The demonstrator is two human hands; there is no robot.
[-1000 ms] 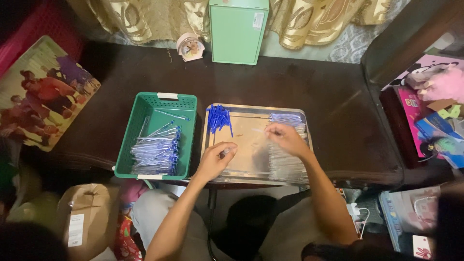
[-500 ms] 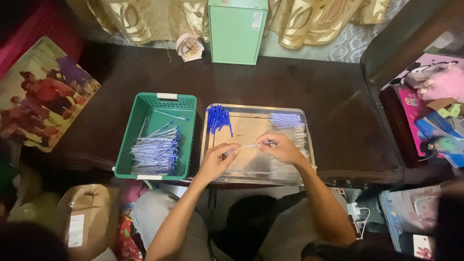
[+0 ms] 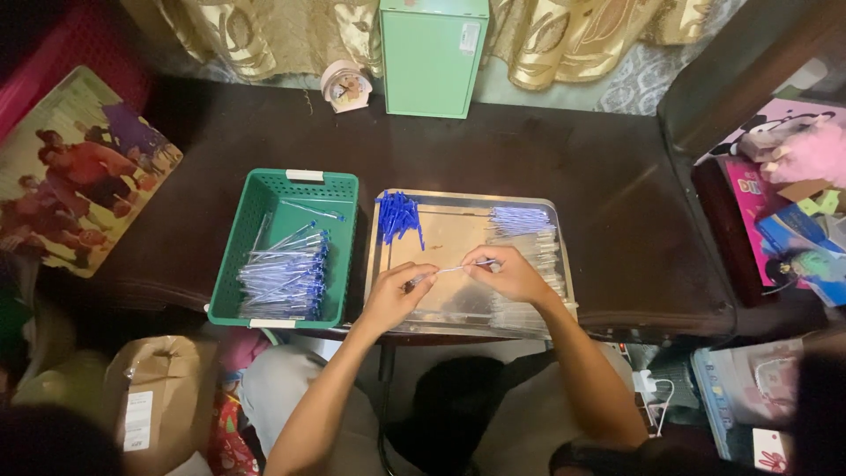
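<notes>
You have one green basket point(image 3: 339, 189) on the left and one metal tray point(image 3: 388, 291) on the right. Over the tray's near middle, your left hand point(image 3: 397, 295) and right hand point(image 3: 509, 273) each pinch one end of a single thin pen point(image 3: 449, 269) between them.

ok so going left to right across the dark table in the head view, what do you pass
Picture board → green basket of assembled pens → blue caps on the metal tray → left hand → thin pen part held between both hands → right hand → clear pen tubes at the tray's right side.
</notes>
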